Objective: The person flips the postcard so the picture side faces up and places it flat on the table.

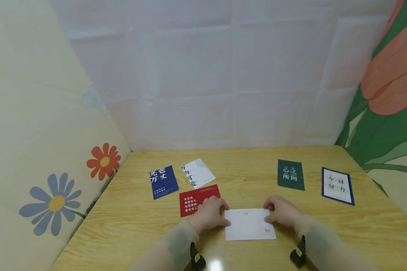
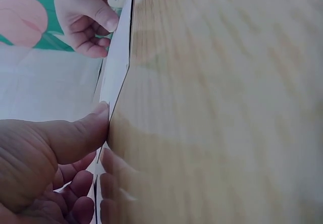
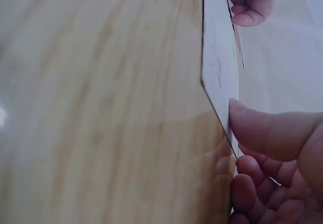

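A white postcard [image 1: 249,224] lies on the wooden table in front of me, its pale side up with small print near the top edge and the lower right corner. My left hand [image 1: 208,213] holds its left edge, thumb tip [image 2: 102,108] at the edge and the other fingers curled. On the opposite side, my right hand [image 1: 285,211] grips the right edge, with the thumb [image 3: 239,114] on the card. Under and behind the left hand is a red card [image 1: 190,201] with white lettering, partly hidden by the fingers.
Behind the red card lie a blue card [image 1: 164,183] and a white card with black characters [image 1: 200,173]. A green card [image 1: 290,175] and a blue-bordered white card [image 1: 337,187] are at the right. A white cloth backdrop [image 1: 190,94] rises at the table's [image 1: 244,162] back edge.
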Demonstrator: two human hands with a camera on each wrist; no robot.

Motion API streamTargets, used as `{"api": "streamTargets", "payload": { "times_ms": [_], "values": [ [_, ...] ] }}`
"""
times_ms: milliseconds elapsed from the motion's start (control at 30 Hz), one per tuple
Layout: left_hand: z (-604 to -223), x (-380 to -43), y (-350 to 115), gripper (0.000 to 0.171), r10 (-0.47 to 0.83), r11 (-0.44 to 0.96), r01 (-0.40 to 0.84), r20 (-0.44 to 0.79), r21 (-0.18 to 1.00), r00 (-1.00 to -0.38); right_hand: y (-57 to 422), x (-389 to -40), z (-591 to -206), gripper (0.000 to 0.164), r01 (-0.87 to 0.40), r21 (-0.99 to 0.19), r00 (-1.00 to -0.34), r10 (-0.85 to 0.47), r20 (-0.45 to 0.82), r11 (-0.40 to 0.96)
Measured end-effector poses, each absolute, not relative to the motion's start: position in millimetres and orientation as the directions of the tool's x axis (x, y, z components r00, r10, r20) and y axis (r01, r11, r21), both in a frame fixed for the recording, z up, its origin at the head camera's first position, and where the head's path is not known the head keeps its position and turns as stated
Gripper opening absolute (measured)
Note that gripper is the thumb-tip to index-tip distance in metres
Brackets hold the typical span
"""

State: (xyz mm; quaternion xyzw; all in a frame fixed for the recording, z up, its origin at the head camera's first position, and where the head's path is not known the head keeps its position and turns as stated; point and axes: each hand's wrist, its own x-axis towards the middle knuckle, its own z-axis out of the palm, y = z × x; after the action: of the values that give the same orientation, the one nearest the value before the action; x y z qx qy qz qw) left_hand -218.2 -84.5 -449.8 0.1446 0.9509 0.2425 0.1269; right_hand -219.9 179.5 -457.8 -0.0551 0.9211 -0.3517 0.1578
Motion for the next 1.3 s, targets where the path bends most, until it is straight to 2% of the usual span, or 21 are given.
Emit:
{"api": "streamTargets", "payload": {
  "times_ms": [867,1300],
  "values": [
    [-451.6,-218.6,-81.4,0.039,0.333,0.877,0.240,-0.168,0.416,-0.928,176.5,-217.7,-455.8,0.029,-0.034,-0.643,-0.940,-0.244,-0.240,0.765],
    [-451.4,-217.7,-79.2,0.039,0.334,0.878,0.237,-0.177,0.416,-0.926,175.9,-216.3,-454.7,0.028,-0.040,-0.635,-0.937,-0.249,-0.244,0.772]
  ]
}}
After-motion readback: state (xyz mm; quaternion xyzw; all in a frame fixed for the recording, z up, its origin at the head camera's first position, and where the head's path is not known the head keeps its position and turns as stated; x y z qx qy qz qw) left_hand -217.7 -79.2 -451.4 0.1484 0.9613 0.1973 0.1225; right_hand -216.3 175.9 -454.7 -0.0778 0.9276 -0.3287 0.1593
